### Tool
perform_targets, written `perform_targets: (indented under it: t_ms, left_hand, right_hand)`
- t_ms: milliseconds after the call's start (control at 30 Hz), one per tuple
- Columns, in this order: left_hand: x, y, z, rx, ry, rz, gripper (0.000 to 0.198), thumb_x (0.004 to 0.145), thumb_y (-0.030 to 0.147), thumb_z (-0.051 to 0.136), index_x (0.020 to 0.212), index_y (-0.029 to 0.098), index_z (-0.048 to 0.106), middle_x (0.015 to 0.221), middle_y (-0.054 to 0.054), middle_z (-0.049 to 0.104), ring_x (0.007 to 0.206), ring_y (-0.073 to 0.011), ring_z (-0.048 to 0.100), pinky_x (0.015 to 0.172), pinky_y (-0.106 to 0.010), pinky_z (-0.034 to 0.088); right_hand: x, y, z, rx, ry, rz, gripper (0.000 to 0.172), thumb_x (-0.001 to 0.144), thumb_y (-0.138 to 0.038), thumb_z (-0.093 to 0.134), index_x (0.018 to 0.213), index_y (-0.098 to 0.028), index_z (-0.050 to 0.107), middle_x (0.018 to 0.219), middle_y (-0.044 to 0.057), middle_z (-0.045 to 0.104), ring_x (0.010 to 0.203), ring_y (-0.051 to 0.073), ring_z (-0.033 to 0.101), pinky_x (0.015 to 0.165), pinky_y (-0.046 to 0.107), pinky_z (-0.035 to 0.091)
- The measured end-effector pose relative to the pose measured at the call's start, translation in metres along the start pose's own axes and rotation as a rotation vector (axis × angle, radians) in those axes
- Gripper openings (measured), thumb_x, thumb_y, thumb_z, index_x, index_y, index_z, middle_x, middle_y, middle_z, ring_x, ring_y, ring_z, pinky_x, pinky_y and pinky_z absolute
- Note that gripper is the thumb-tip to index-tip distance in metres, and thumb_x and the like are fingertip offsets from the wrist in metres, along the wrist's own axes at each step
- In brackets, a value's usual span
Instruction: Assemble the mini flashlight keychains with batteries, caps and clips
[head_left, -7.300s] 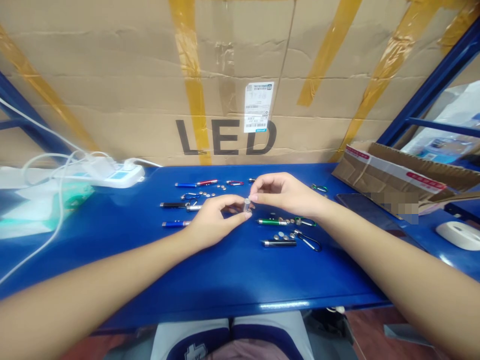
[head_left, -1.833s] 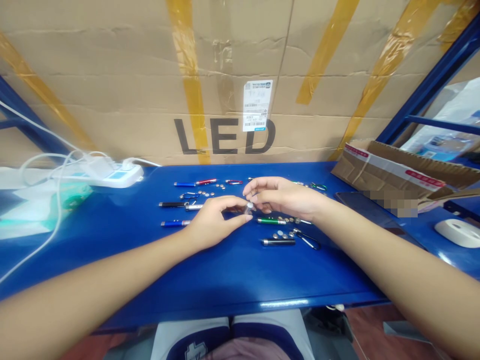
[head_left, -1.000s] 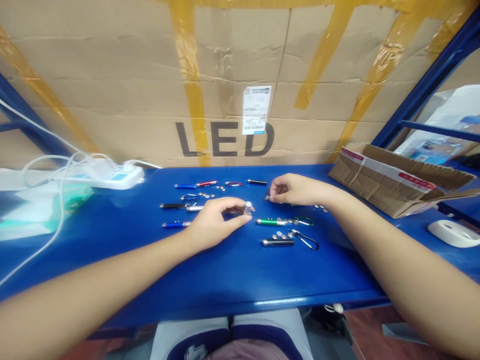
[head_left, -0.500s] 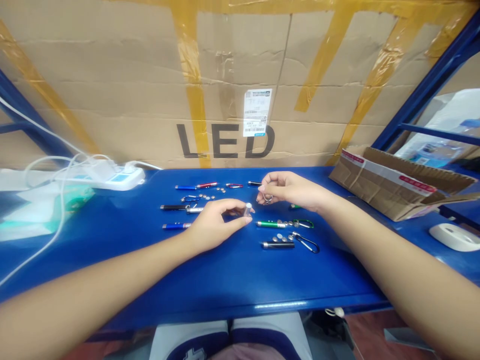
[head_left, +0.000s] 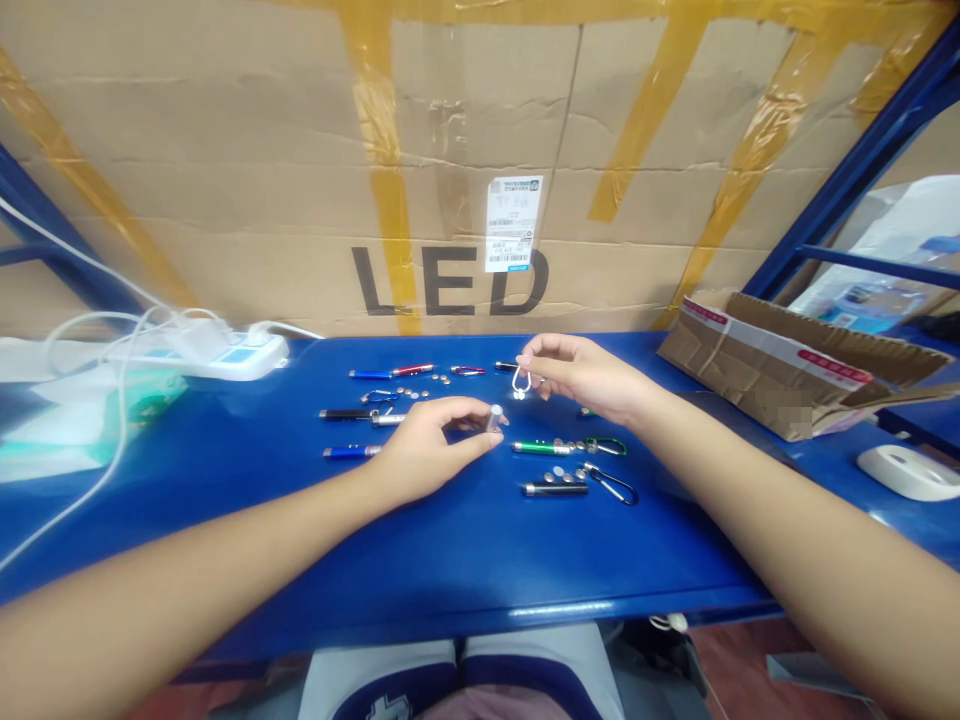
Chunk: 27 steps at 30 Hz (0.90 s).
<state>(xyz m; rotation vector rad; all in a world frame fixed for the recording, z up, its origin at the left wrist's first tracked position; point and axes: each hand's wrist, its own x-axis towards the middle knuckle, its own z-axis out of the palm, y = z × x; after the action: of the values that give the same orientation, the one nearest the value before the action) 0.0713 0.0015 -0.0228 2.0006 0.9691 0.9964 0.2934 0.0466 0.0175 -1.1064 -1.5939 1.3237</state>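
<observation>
My left hand (head_left: pixel 424 445) rests on the blue table (head_left: pixel 450 560) and pinches a small silver flashlight tube (head_left: pixel 493 419), held upright. My right hand (head_left: pixel 585 375) is raised just behind it, fingers pinched on a silver carabiner clip with an end cap (head_left: pixel 519 381) that dangles below them. The clip hangs a little above and to the right of the tube, not touching it. A green mini flashlight (head_left: pixel 541 447) and a dark one (head_left: pixel 556 489) lie just right of my left hand, with button cells beside them.
Blue, red and black mini flashlights (head_left: pixel 375 374), clips and several button cells lie behind my left hand. A white power strip (head_left: pixel 225 352) with cables sits far left. An open cardboard box (head_left: pixel 795 365) and a white mouse (head_left: pixel 907 470) are at right. A large "LED" carton (head_left: pixel 450 160) walls the back.
My right hand left the tube, reached right to the table, picked up a silver clip and brought it back up beside the tube. My left hand stayed still.
</observation>
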Motion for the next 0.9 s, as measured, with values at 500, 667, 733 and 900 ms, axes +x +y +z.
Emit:
perform_targets:
  t_ms: [500, 667, 733, 900]
  left_hand:
    - [0.0, -0.003, 0.0, 0.028, 0.004, -0.01, 0.02, 0.081, 0.03, 0.072, 0.097, 0.017, 0.073, 0.099, -0.005, 0.076, 0.091, -0.0183, 0.069, 0.089, -0.032, 0.055]
    - [0.0, -0.003, 0.0, 0.012, -0.003, -0.022, 0.021, 0.082, 0.03, 0.071, 0.097, 0.016, 0.073, 0.102, -0.006, 0.076, 0.094, -0.0196, 0.069, 0.092, -0.033, 0.054]
    - [0.0, -0.003, 0.0, 0.017, -0.008, -0.023, 0.021, 0.082, 0.03, 0.071, 0.097, 0.016, 0.074, 0.101, -0.007, 0.075, 0.094, -0.0198, 0.069, 0.092, -0.034, 0.054]
    - [0.001, -0.003, 0.0, 0.016, -0.009, -0.028, 0.021, 0.082, 0.03, 0.07, 0.097, 0.016, 0.074, 0.101, -0.007, 0.075, 0.094, -0.0204, 0.069, 0.092, -0.035, 0.054]
  right_hand:
    - [-0.004, 0.0, 0.011, 0.078, -0.13, 0.038, 0.038, 0.067, -0.031, 0.086, 0.083, -0.018, 0.055, 0.073, -0.001, 0.068, 0.06, 0.008, 0.06, 0.051, 0.019, 0.048]
    - [-0.003, 0.001, 0.008, -0.199, -0.09, -0.04, 0.022, 0.077, -0.034, 0.076, 0.08, -0.016, 0.065, 0.066, -0.001, 0.065, 0.052, 0.008, 0.055, 0.052, 0.022, 0.046]
    - [-0.004, 0.001, 0.007, -0.408, -0.042, -0.073, 0.018, 0.082, -0.034, 0.071, 0.078, -0.016, 0.068, 0.066, 0.001, 0.066, 0.051, 0.01, 0.057, 0.054, 0.025, 0.047]
    - [-0.006, -0.001, 0.004, -0.847, 0.053, -0.249, 0.019, 0.086, -0.032, 0.068, 0.078, -0.017, 0.074, 0.075, 0.006, 0.073, 0.064, 0.017, 0.065, 0.063, 0.03, 0.047]
